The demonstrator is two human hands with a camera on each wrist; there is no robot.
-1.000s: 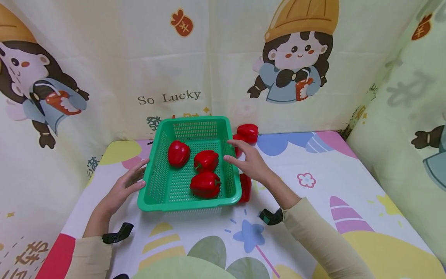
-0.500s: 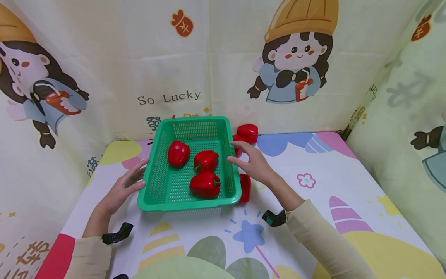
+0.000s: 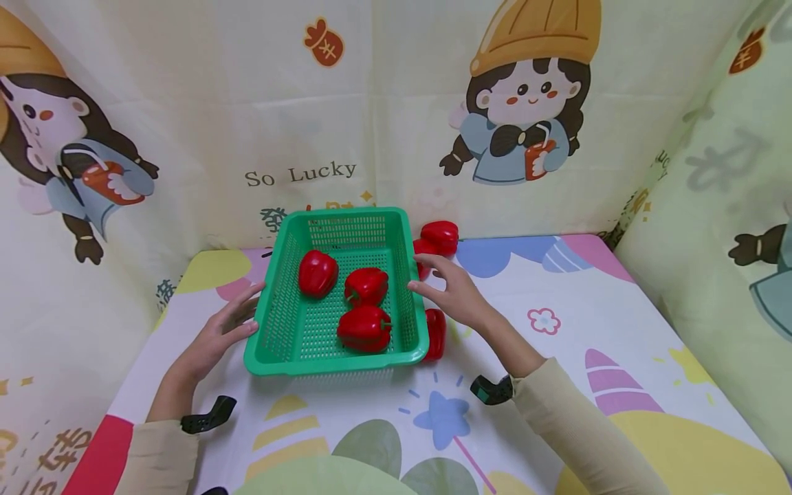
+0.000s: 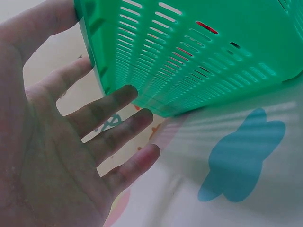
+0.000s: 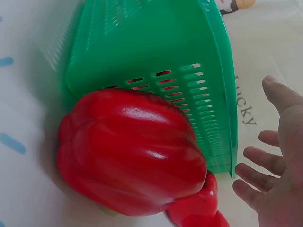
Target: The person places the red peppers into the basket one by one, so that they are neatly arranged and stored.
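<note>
A green plastic basket [image 3: 334, 364] holds three red bell peppers, one pepper [image 3: 318, 273] at the left and two close together, the upper pepper [image 3: 366, 285] and the lower pepper [image 3: 364, 328]. My left hand [image 3: 213, 337] is at the basket's left side; in the left wrist view its thumb and a finger touch the rim while the other fingers extend, spread. Beside the right rim is my right hand [image 3: 454, 292], its fingers loosely bent and holding nothing. The right wrist view shows a gap between that hand [image 5: 279, 165] and the basket [image 5: 142, 38].
Outside the basket's right side lies a red pepper [image 3: 436, 335], partly hidden by the rim. Further back, another pepper [image 3: 440, 237] lies by the wall cloth [image 3: 396, 137], with more red behind my right hand. A patterned cloth [image 3: 526, 426] covers the table.
My right hand has drawn slightly to the right, from over the basket's right rim to beside it. The left hand, basket and peppers stay where they were.
</note>
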